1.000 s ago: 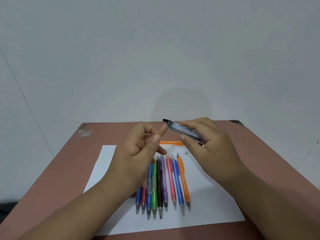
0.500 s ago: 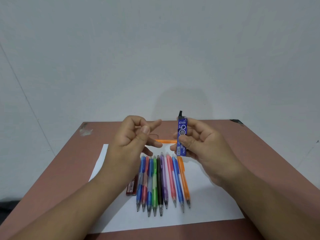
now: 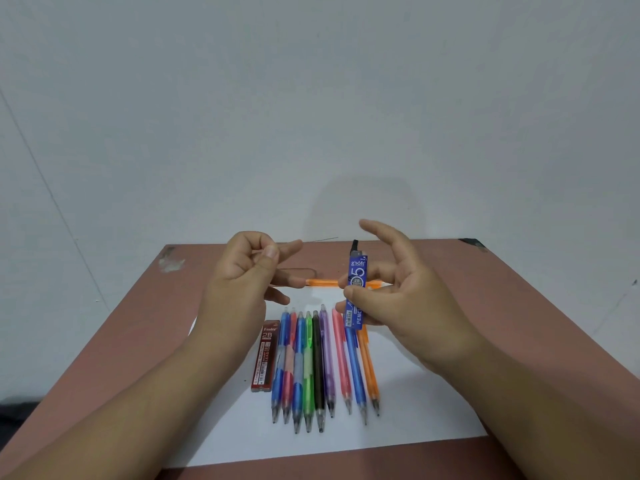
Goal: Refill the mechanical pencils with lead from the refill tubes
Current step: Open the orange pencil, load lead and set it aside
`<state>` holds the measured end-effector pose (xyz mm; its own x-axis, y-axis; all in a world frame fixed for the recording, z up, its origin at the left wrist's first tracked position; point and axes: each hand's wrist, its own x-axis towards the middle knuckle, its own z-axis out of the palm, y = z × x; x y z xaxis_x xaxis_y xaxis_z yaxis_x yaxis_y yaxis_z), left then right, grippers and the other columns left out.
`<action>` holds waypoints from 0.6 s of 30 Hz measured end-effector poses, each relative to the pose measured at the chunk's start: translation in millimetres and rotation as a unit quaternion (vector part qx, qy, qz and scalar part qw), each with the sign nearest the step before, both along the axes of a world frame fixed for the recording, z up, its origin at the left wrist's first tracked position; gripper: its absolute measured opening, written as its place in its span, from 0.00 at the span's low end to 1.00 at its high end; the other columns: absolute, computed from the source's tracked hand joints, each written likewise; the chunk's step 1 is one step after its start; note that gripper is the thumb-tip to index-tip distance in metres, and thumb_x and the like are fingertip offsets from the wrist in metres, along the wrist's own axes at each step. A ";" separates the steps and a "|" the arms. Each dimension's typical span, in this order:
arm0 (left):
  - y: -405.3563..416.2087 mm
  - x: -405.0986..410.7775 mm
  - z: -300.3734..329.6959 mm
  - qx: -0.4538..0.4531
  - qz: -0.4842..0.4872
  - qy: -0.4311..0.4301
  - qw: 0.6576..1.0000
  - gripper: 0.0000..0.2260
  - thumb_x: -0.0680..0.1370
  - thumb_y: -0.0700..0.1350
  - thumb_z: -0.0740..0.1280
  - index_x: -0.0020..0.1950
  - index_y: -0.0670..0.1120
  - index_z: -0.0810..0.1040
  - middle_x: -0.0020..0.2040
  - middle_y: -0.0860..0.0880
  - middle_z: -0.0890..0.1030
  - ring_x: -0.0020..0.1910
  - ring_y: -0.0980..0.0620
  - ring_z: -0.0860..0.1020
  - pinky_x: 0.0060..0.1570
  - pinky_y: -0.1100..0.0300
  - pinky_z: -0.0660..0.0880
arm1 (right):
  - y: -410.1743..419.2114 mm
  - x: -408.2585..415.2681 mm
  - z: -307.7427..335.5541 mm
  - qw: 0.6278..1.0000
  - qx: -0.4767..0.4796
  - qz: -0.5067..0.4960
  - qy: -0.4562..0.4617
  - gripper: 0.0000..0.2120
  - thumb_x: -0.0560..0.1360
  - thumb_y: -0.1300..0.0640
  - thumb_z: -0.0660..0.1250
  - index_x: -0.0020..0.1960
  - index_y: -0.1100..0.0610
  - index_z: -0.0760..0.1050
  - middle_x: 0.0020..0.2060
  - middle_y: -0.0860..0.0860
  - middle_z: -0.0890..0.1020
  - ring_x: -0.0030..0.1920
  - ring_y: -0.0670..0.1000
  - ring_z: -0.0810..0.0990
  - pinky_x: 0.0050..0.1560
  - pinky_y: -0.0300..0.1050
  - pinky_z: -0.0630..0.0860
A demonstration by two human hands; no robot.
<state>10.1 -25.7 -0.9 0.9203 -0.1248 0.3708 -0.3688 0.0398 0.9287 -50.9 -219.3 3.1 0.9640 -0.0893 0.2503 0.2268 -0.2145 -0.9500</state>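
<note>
Blue plastic stands upright in my right hand (image 3: 398, 299): the blue refill tube (image 3: 356, 292), pinched between my thumb and middle fingers, its black cap end pointing up, while my forefinger is stretched out free above it. My left hand (image 3: 242, 271) hangs in the air just beside it, thumb pressed to the curled forefinger, and a thin lead (image 3: 322, 239) juts out from those fingertips toward the tube's top; the other fingers point loosely right.

Below my hands, on a white sheet of paper (image 3: 408, 420), the mechanical pencils (image 3: 318, 365) lie side by side with their tips toward me: blue, red, blue, green, black, purple, pink, blue and orange. The first six lie touching, the last three a little apart. A red refill tube (image 3: 265, 356) marked 2B lies flat just left of the row. One more orange pencil (image 3: 322, 282) lies crosswise at the far edge of the paper, partly hidden behind my hands. The paper rests on a reddish-brown table (image 3: 138, 341) that stands against a pale wall (image 3: 311, 98).
</note>
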 end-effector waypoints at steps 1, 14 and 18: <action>-0.2 0.2 0.0 0.003 0.003 0.001 1.000 0.06 0.84 0.41 0.59 0.49 0.41 0.71 0.54 0.52 0.86 0.41 0.47 0.85 0.35 0.59 0.79 | -0.8 -0.4 0.1 1.000 -0.007 0.002 -0.005 0.29 0.77 0.61 0.72 0.69 0.35 0.69 0.47 0.51 0.85 0.49 0.56 0.87 0.48 0.56 0.85; 0.8 3.0 -0.3 0.021 0.019 0.015 0.999 0.07 0.85 0.42 0.59 0.48 0.44 0.71 0.52 0.54 0.86 0.39 0.49 0.85 0.38 0.54 0.78 | -2.1 -2.3 7.7 0.999 0.031 0.004 0.042 0.18 0.76 0.63 0.73 0.58 0.47 0.71 0.46 0.54 0.87 0.48 0.56 0.87 0.47 0.56 0.85; 1.6 4.1 -0.4 0.026 0.026 0.020 0.999 0.07 0.85 0.42 0.59 0.47 0.45 0.71 0.52 0.54 0.86 0.39 0.50 0.84 0.39 0.53 0.78 | -8.4 -5.8 15.7 0.998 -0.010 -0.003 0.060 0.17 0.76 0.62 0.73 0.59 0.49 0.72 0.45 0.52 0.87 0.46 0.52 0.88 0.41 0.48 0.85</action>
